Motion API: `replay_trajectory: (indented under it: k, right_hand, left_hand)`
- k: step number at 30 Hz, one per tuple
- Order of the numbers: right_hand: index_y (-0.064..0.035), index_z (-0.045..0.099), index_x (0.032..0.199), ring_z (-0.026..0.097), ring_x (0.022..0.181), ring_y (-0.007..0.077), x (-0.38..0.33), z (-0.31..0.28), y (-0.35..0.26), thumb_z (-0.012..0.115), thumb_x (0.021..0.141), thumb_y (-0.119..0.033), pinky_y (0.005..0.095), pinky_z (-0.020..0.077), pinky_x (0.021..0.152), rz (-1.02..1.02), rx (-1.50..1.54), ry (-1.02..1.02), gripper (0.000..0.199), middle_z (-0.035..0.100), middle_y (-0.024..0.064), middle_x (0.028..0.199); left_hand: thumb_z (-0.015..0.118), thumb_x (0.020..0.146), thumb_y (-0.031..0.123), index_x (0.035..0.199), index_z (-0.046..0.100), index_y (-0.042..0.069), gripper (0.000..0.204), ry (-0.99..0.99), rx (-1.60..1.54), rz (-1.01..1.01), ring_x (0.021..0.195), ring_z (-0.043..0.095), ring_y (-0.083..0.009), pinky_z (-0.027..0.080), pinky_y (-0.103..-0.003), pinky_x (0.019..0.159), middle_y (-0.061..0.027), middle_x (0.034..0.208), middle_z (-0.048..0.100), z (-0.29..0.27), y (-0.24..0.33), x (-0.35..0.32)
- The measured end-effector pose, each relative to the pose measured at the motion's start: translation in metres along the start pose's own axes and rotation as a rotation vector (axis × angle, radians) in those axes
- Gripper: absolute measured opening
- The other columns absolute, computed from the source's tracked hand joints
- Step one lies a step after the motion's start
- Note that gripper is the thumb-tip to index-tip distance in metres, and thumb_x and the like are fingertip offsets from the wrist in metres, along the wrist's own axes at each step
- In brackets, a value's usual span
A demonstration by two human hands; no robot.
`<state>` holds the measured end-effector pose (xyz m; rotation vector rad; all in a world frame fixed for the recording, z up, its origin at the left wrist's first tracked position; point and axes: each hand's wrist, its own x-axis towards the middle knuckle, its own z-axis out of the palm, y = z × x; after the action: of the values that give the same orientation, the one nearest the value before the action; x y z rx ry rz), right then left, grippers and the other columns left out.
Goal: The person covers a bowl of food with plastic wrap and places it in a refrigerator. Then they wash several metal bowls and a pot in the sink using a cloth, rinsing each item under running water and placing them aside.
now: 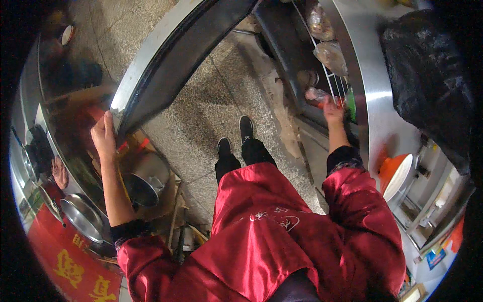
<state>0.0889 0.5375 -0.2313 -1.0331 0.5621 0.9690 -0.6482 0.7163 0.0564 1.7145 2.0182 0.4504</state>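
Note:
My left hand [104, 133] is closed around the outer corner of a swung-out steel fridge door [143, 63], which has a dark gasket along its inner side. On the right, my right hand [333, 114] reaches into the low fridge by a white wire shelf [327, 74]. Its fingertips are blurred beside a red and pinkish package [315, 95]; whether they grip it I cannot tell. Clear plastic bags of food [331, 57] rest on the shelf, and a green item [351, 105] lies close to the hand.
A steel counter edge [370, 75] runs above the fridge, with a black plastic bag [427, 90] and an orange bowl [395, 173] on it. At left are a metal pot [143, 189], a steel basin [82, 217] and another hand [59, 172], possibly a reflection.

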Motion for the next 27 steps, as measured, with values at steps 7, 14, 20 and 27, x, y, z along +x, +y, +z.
replay_trajectory:
  k: [7, 14, 20, 27]
  right_hand:
    - [-0.0026, 0.054, 0.118, 0.065, 0.097, 0.0257, -0.159, -0.020, 0.128, 0.053, 0.095, -0.034, 0.0371, 0.0536, 0.081, 0.545, -1.294, -0.485, 0.039, 0.065, 0.0140, 0.109]
    - [-0.0012, 0.060, 0.092, 0.066, 0.066, 0.0226, -0.261, -0.110, 0.115, 0.052, 0.093, -0.028, 0.0379, 0.0500, 0.061, 0.214, -1.848, -0.698, 0.028, 0.064, 0.0118, 0.073]
    - [-0.0018, 0.062, 0.085, 0.065, 0.072, 0.0297, -0.289, -0.162, 0.007, 0.049, 0.091, -0.034, 0.0430, 0.0502, 0.070, -0.168, -2.155, -0.441, 0.035, 0.066, 0.0161, 0.079]
    - [-0.0023, 0.055, 0.117, 0.065, 0.084, 0.0218, -0.370, -0.119, -0.071, 0.049, 0.095, -0.044, 0.0348, 0.0518, 0.075, -0.182, -0.874, -0.239, 0.048, 0.067, 0.0158, 0.098]
  left_hand:
    - [0.056, 0.093, 0.032, 0.091, 0.069, -0.001, 0.036, 0.072, -0.038, -0.005, 0.063, 0.061, -0.0181, 0.048, -0.037, 0.062, -0.0192, 0.072, 0.065, 0.033, 0.018, -0.059]
    - [0.050, 0.093, 0.038, 0.075, 0.059, 0.004, 0.040, 0.121, 0.193, 0.036, 0.063, 0.058, -0.0411, 0.042, -0.050, 0.056, -0.0186, 0.068, 0.060, 0.095, 0.092, -0.147]
    - [0.045, 0.096, 0.036, 0.112, 0.050, 0.003, 0.037, -0.152, -0.259, 0.212, 0.092, 0.055, -0.0403, 0.045, -0.047, 0.079, -0.0206, 0.105, 0.053, 0.162, 0.148, -0.205]
    - [0.057, 0.090, 0.033, 0.101, 0.057, -0.003, 0.037, -0.636, -0.126, 0.406, 0.093, 0.057, -0.0308, 0.050, -0.039, 0.068, -0.0197, 0.099, 0.059, 0.204, 0.093, -0.196]
